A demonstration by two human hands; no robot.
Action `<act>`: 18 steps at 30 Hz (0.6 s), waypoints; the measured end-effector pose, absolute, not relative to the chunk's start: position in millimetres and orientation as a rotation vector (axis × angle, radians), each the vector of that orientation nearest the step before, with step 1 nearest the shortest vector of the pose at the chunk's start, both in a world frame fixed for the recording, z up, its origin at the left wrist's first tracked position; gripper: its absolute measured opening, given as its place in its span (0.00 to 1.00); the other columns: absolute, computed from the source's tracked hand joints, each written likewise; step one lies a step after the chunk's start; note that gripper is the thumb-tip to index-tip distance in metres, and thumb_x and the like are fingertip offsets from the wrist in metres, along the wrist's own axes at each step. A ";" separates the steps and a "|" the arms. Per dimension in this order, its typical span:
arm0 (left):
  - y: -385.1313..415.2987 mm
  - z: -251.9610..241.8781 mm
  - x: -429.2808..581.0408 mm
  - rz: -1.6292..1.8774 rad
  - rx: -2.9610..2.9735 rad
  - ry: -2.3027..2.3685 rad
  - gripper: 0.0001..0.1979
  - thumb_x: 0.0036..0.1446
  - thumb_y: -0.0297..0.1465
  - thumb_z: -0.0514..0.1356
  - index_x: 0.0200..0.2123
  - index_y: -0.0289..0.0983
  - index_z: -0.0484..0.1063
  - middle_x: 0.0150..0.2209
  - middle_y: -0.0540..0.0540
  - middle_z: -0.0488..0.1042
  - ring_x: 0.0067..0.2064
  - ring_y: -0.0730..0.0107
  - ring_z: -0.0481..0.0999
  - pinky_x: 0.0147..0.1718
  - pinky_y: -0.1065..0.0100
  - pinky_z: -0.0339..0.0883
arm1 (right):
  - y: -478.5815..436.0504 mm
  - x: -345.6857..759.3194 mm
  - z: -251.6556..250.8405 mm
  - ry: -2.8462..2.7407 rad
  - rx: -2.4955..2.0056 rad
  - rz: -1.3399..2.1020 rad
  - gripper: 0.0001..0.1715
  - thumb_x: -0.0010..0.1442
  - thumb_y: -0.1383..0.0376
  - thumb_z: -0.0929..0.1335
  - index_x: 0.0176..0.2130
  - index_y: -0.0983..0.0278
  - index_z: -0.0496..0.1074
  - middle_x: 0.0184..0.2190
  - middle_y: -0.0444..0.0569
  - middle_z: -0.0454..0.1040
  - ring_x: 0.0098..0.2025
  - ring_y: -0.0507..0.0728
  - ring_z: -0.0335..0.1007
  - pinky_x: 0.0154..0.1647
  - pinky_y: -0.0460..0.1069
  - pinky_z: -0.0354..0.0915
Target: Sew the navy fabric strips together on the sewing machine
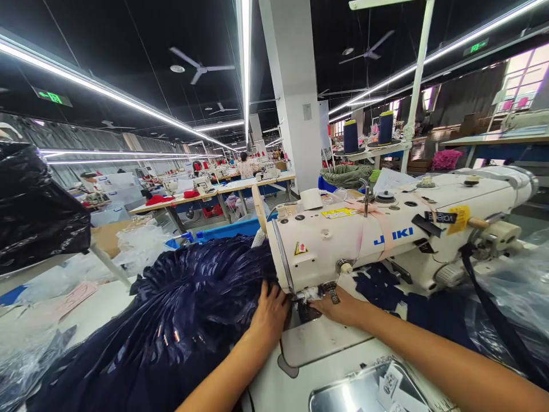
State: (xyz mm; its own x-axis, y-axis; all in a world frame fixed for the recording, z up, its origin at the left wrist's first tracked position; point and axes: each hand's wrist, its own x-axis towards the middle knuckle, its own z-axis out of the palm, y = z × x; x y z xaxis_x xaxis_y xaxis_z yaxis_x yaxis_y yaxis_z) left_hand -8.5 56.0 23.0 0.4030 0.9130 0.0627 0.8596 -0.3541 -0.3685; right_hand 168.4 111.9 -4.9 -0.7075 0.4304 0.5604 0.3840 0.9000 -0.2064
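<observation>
A white Juki sewing machine (pixel 386 234) stands in front of me. A large heap of dark navy pleated fabric (pixel 171 326) lies to its left and runs under its head. My left hand (pixel 270 312) rests flat on the fabric just left of the needle, fingers stretched out. My right hand (pixel 338 308) lies beside the presser foot (pixel 315 296), under the machine arm, fingers pressed on the cloth; its fingertips are partly hidden by the machine head.
A metal tray (pixel 364 389) with paper tags sits at the table's near edge. Clear plastic bags (pixel 514 286) lie on the right, a black bag (pixel 34 212) on the left. Navy thread cones (pixel 350 136) stand behind. Other workers sit at distant tables (pixel 193 197).
</observation>
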 end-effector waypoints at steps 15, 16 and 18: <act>49.7 13.9 2.9 0.327 -2.221 -1.616 0.15 0.54 0.27 0.53 0.46 0.32 0.68 0.47 0.36 0.69 0.52 0.53 0.62 0.54 0.47 0.44 | 116.1 168.8 -23.5 -2.513 -0.545 -0.261 0.17 0.61 0.69 0.57 0.27 0.68 0.69 0.26 0.53 0.72 0.31 0.58 0.67 0.32 0.51 0.64; 50.6 14.6 3.0 0.330 -2.231 -1.617 0.16 0.54 0.27 0.53 0.46 0.32 0.68 0.47 0.36 0.69 0.51 0.53 0.62 0.54 0.48 0.45 | 115.0 169.0 -24.1 -2.522 -0.552 -0.273 0.18 0.61 0.70 0.56 0.27 0.68 0.69 0.26 0.53 0.72 0.31 0.58 0.67 0.31 0.51 0.64; 52.1 15.5 2.6 0.313 -2.245 -1.622 0.15 0.54 0.27 0.54 0.46 0.33 0.68 0.46 0.36 0.69 0.51 0.53 0.62 0.54 0.48 0.45 | 113.4 169.4 -25.9 -2.526 -0.558 -0.299 0.19 0.61 0.71 0.55 0.27 0.67 0.69 0.26 0.53 0.71 0.31 0.58 0.67 0.31 0.51 0.63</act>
State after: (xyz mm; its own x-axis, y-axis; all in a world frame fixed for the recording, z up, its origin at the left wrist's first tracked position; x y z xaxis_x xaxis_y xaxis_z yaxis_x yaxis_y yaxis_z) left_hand 2.6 52.1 15.5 0.3193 0.9473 0.0268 0.8694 -0.2815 -0.4062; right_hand 169.4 113.4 -25.9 -0.7737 0.3277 0.5423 0.4451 0.8902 0.0971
